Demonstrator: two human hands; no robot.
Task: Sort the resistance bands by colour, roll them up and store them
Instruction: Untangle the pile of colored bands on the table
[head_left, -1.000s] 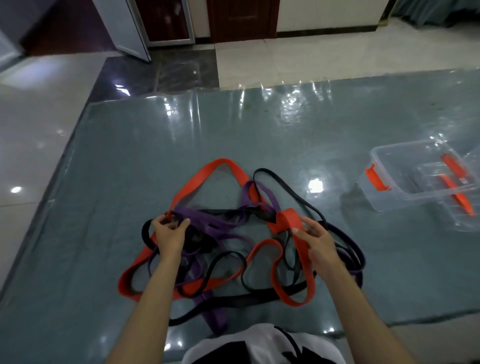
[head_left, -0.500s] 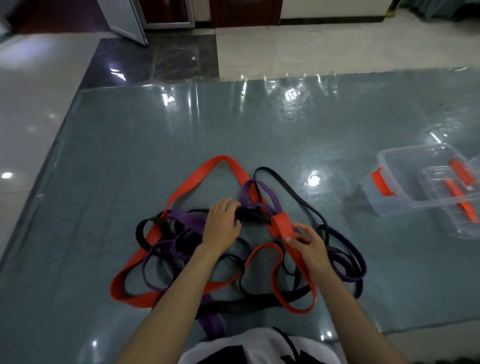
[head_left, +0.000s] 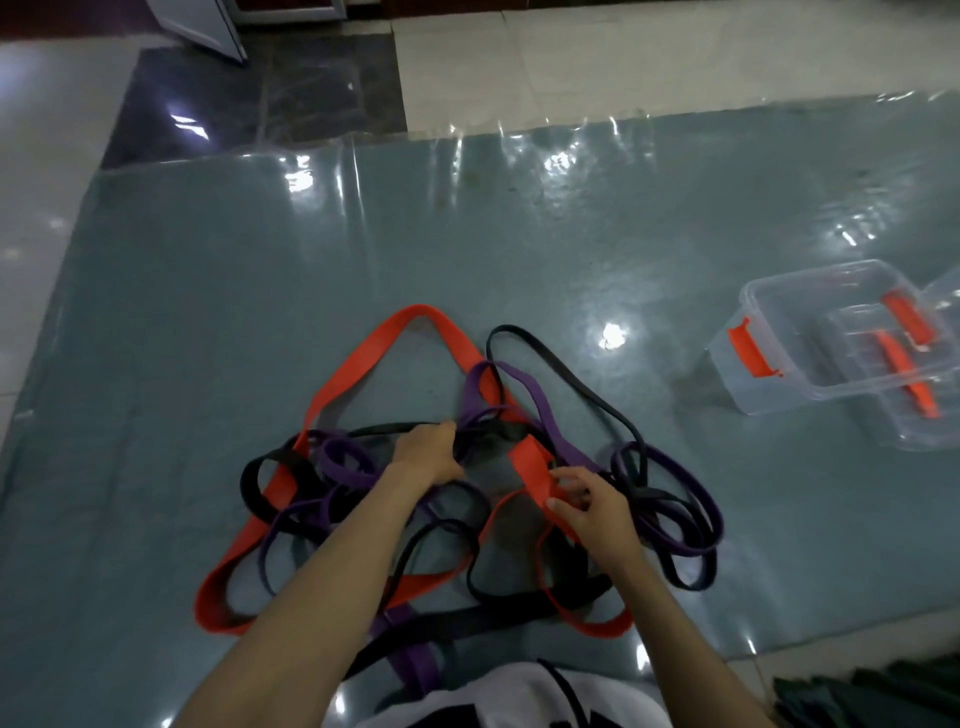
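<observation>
Mat (head_left: 182, 364) spread on floor as work surface. Clear bin (head_left: 831, 332) stands open at right, well apart from pile, likely for finished rolls. Tangle of orange, purple, black bands (head_left: 332, 395) on mat before person, unsorted. Right hand (head_left: 592, 506) pinches orange band fold, probably isolating that colour. Left hand (head_left: 428, 449) curled onto purple and black strands mid-pile; exact hold cannot tell.

a glossy grey-green floor mat (head_left: 218, 291) under a clear plastic sheet covers most of the floor, catching bright reflections. beyond its far edge lie pale floor tiles (head_left: 597, 62) and a dark marble strip (head_left: 270, 104). a folded dark green cloth (head_left: 857, 696) sits at the bottom right corner.
</observation>
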